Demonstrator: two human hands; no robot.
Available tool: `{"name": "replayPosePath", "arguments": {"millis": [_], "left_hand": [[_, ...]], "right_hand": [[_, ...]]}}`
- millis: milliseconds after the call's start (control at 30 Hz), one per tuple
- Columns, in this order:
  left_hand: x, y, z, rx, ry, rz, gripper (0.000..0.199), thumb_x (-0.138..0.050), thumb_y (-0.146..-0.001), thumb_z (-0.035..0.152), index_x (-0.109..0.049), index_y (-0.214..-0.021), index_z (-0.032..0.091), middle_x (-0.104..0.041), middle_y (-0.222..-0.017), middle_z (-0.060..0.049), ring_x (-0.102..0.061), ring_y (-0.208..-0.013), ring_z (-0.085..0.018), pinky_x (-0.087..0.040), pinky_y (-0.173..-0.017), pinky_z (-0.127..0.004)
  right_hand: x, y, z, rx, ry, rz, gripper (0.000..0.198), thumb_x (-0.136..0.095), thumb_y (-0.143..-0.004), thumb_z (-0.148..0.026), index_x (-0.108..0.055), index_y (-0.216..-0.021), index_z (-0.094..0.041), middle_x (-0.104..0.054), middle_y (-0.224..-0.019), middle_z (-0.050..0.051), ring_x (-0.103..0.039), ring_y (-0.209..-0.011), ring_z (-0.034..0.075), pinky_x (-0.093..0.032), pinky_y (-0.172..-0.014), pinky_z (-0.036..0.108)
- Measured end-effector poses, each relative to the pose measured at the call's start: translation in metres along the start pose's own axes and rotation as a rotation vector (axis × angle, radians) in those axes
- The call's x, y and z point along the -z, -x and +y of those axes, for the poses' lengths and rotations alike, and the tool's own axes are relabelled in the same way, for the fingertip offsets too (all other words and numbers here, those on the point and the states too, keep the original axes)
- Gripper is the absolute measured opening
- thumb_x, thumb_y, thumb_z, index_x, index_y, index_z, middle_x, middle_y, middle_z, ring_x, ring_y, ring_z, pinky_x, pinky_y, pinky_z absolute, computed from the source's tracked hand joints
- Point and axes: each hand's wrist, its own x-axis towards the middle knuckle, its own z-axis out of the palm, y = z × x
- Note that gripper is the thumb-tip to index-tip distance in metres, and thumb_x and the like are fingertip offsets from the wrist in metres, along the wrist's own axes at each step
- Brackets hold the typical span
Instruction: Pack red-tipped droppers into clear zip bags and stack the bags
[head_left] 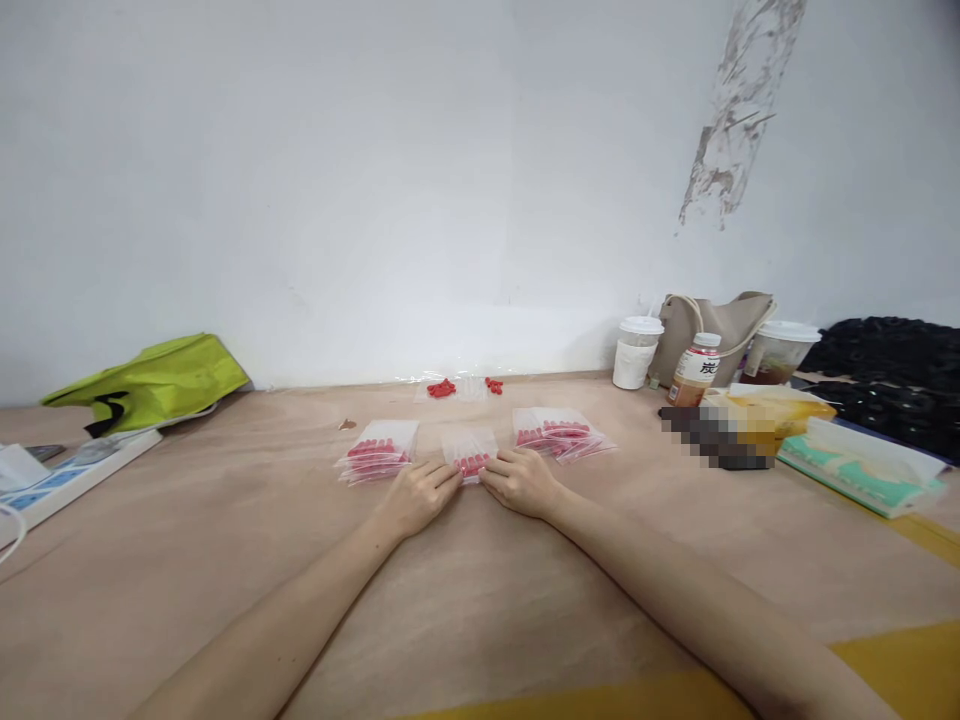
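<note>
Between my hands lies a small clear plastic bag (469, 440) with a row of red pieces along its near end. My left hand (422, 497) has its fingers closed at the bag's near left corner. At the near right corner, the bent fingers of my right hand (525, 482) grip the same bag. Beside my left hand is a stack of similar bags (379, 450) with red pieces inside. Another fanned pile of filled bags (561, 433) rests just beyond my right hand. The kind of red piece is too small to tell.
By the wall, loose red pieces (441, 388) lie on clear plastic. A yellow-green bag (169, 385) and a white power strip (90, 475) are at left. At right stand a lidded cup (637, 355), a drink bottle (696, 370), a grey bag (724, 325) and a tissue pack (859, 470).
</note>
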Motion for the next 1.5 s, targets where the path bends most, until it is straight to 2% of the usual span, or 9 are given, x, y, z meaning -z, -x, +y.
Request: {"name": "replayPosePath", "arguments": {"millis": [133, 333, 567, 767, 867, 1067, 1200, 1333, 1500], "left_hand": [[0.002, -0.001, 0.001, 0.010, -0.023, 0.035, 0.025, -0.038, -0.089, 0.015, -0.062, -0.084, 0.016, -0.065, -0.078, -0.005, -0.061, -0.071, -0.015, -0.048, -0.062, -0.026], [0.006, -0.001, 0.002, 0.025, 0.026, 0.099, 0.020, -0.044, -0.087, 0.014, -0.062, -0.077, 0.015, -0.066, -0.076, -0.004, -0.061, -0.071, -0.015, -0.048, -0.064, -0.026], [0.004, -0.003, 0.002, 0.046, 0.068, 0.103, 0.015, -0.046, -0.085, 0.014, -0.061, -0.081, 0.016, -0.066, -0.079, -0.003, -0.060, -0.075, -0.014, -0.047, -0.069, -0.027], [0.005, -0.004, 0.002, 0.017, 0.050, 0.093, 0.017, -0.046, -0.084, 0.011, -0.059, -0.074, 0.015, -0.064, -0.071, -0.003, -0.059, -0.069, -0.015, -0.047, -0.065, -0.027], [0.004, -0.005, 0.002, 0.022, 0.059, 0.111, 0.015, -0.047, -0.084, 0.012, -0.059, -0.074, 0.015, -0.064, -0.072, -0.003, -0.058, -0.069, -0.015, -0.047, -0.065, -0.027], [0.001, -0.007, 0.004, 0.011, 0.066, 0.142, 0.012, -0.048, -0.085, 0.014, -0.059, -0.084, 0.016, -0.066, -0.083, -0.003, -0.060, -0.075, -0.015, -0.047, -0.068, -0.029], [0.001, -0.008, 0.004, -0.031, 0.039, 0.138, 0.014, -0.046, -0.086, 0.014, -0.059, -0.082, 0.015, -0.066, -0.083, -0.004, -0.060, -0.074, -0.016, -0.047, -0.066, -0.029], [0.002, -0.007, 0.004, -0.056, 0.009, 0.147, 0.016, -0.045, -0.086, 0.012, -0.059, -0.079, 0.015, -0.065, -0.080, -0.004, -0.059, -0.073, -0.016, -0.047, -0.065, -0.029], [0.004, -0.003, 0.001, -0.076, -0.054, 0.055, 0.017, -0.043, -0.087, 0.012, -0.058, -0.080, 0.014, -0.063, -0.077, -0.005, -0.057, -0.072, -0.016, -0.045, -0.066, -0.029]], "right_hand": [[0.003, 0.003, 0.001, -0.037, 0.002, 0.009, 0.025, -0.042, -0.086, -0.021, -0.059, -0.069, -0.019, -0.057, -0.066, 0.001, -0.044, -0.064, 0.010, -0.021, -0.051, 0.026], [0.010, 0.016, 0.012, -0.049, 0.018, -0.010, 0.027, -0.042, -0.086, -0.020, -0.058, -0.064, -0.018, -0.055, -0.063, 0.001, -0.044, -0.062, 0.010, -0.023, -0.053, 0.025], [0.007, 0.015, 0.012, -0.013, 0.001, 0.014, 0.026, -0.041, -0.085, -0.018, -0.054, -0.062, -0.017, -0.054, -0.062, 0.000, -0.043, -0.061, 0.010, -0.023, -0.054, 0.025], [0.007, 0.012, 0.009, 0.001, 0.011, 0.053, 0.021, -0.044, -0.084, -0.018, -0.056, -0.068, -0.018, -0.056, -0.065, -0.001, -0.044, -0.063, 0.010, -0.023, -0.053, 0.026], [0.007, 0.011, 0.008, -0.001, 0.006, 0.064, 0.019, -0.043, -0.085, -0.017, -0.057, -0.072, -0.018, -0.057, -0.066, -0.001, -0.045, -0.063, 0.009, -0.023, -0.054, 0.026], [0.001, 0.000, -0.005, -0.013, 0.005, 0.061, 0.022, -0.043, -0.085, -0.019, -0.055, -0.066, -0.018, -0.055, -0.063, -0.001, -0.045, -0.060, 0.009, -0.021, -0.052, 0.027], [-0.002, -0.007, -0.013, -0.021, -0.005, 0.067, 0.021, -0.041, -0.085, -0.018, -0.056, -0.071, -0.018, -0.056, -0.065, 0.000, -0.046, -0.060, 0.009, -0.021, -0.051, 0.027], [0.001, -0.008, -0.016, -0.025, -0.009, 0.010, 0.018, -0.040, -0.085, -0.016, -0.056, -0.076, -0.017, -0.056, -0.068, 0.001, -0.046, -0.061, 0.009, -0.021, -0.051, 0.027], [0.003, -0.003, -0.013, -0.044, -0.012, 0.006, 0.017, -0.041, -0.082, -0.014, -0.056, -0.075, -0.017, -0.057, -0.068, 0.001, -0.045, -0.061, 0.010, -0.020, -0.052, 0.027]]}}
